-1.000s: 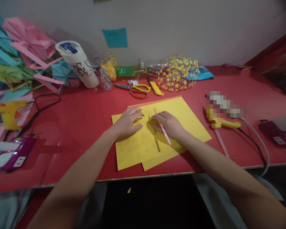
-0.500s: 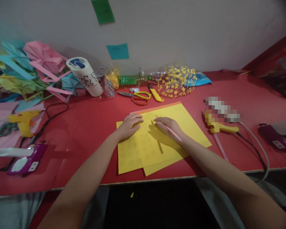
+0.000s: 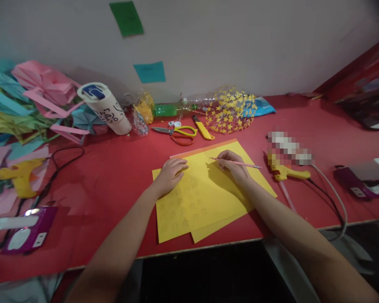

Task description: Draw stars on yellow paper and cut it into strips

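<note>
Sheets of yellow paper lie stacked on the red table, with an orange edge showing at the back. Faint star-like pencil drawings cover the lower left of the top sheet. My left hand rests flat on the paper's left side, fingers outstretched and holding nothing. In my right hand is a pink pencil, gripped between the fingers. Its tip points left, over the upper middle of the sheet. Whether the tip touches the paper I cannot tell.
Behind the paper lie scissors, a yellow utility knife, a green bottle and star-patterned clear plastic. A white tumbler stands left of them. Yellow glue guns with cords flank the paper. Folded paper crafts crowd the left.
My right hand has shifted slightly right and turned the pencil from a steep slant to nearly level. My left hand stays on the paper. The camera view has tilted a little.
</note>
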`<state>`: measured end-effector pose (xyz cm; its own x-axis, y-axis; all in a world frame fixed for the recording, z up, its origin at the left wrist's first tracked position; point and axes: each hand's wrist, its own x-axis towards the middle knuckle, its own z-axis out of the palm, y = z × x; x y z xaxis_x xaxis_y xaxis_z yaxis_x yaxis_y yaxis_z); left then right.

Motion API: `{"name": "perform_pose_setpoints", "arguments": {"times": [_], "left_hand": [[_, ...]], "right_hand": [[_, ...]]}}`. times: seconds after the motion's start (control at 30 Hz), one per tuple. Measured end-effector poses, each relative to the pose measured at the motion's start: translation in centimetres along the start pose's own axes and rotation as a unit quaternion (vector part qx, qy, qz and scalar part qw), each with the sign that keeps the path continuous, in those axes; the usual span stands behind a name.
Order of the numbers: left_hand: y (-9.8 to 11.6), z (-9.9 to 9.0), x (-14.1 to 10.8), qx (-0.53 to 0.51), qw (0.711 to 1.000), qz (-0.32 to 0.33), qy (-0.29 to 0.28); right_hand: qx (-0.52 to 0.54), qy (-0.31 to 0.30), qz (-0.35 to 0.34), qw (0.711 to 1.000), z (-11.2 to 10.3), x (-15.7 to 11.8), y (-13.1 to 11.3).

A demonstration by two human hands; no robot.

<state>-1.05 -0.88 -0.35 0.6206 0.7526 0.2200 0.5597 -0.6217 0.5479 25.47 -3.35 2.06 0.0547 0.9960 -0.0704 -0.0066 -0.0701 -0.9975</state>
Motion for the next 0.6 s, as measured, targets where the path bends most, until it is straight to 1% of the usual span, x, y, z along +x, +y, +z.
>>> {"name": "perform_pose_setpoints", "arguments": {"times": [0.1, 0.17, 0.3, 0.37, 0.47, 0.6], "left_hand": [[0.4, -0.4, 0.1, -0.01, 1.0, -0.01, -0.013], [0.7, -0.9, 0.5, -0.022, 0.999, -0.021, -0.028], [1.0, -1.6, 1.9, -0.047, 0.996, -0.052, -0.055], [1.0, -1.7, 2.6, -0.053, 0.995, -0.072, -0.045], [1.0, -1.4, 3.1, -0.066, 0.992, -0.108, -0.015], [1.4, -0.6, 2.8, -0.066, 0.989, -0.128, 0.012]], "right_hand": [[-0.014, -0.02, 0.0, 1.0, -0.1, -0.1, -0.9], [-0.023, -0.046, -0.001, 0.999, 0.0, -0.1, -1.6], [-0.045, -0.106, 0.023, 0.993, 1.3, 0.7, -2.2], [-0.047, -0.131, 0.022, 0.99, 2.3, 1.4, -2.1], [-0.05, -0.133, 0.013, 0.99, 3.4, 2.0, -1.5], [-0.076, -0.124, 0.013, 0.989, 3.6, 2.0, -0.6]]}}
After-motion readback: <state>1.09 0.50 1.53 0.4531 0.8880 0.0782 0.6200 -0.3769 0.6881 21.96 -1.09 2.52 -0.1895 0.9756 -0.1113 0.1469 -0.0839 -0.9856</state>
